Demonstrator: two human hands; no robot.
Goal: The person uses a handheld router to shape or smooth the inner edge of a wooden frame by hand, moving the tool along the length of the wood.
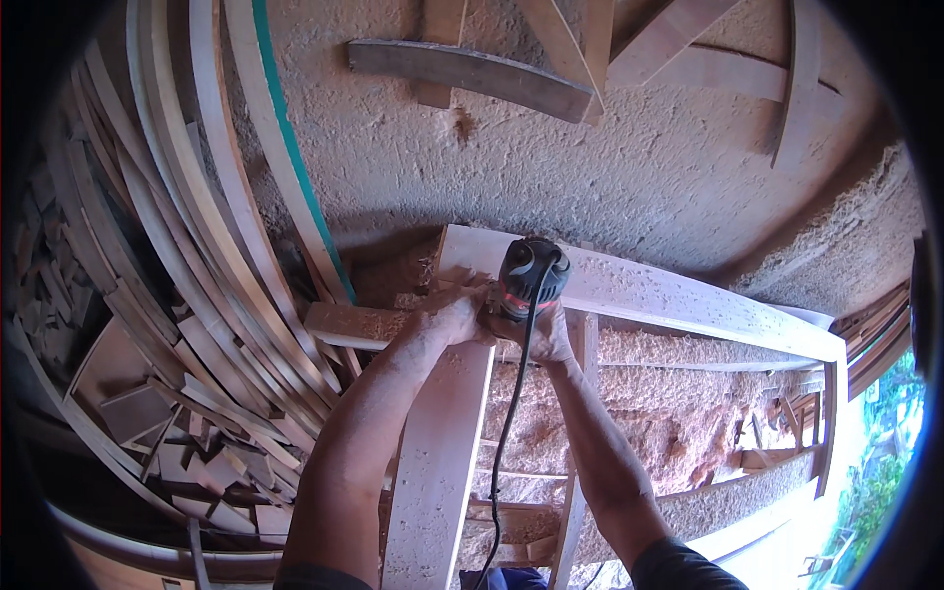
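A black corded power tool, by its shape a trim router, stands upright where two pale boards meet. A small red glow shows low on its body. My right hand is closed around its lower part from the right. On the left side my left hand is closed at the base, its fingertips partly hidden. Beneath and in front runs a wide pale board toward me, sprinkled with wood chips. Another long pale board extends to the right behind the tool. The black cord hangs down between my forearms.
Long wooden strips lean in a dense bundle at left, above a heap of wood offcuts. A short wood piece juts out left of my hands. Shavings cover the area inside the frame. Loose boards lie on the dusty ground beyond.
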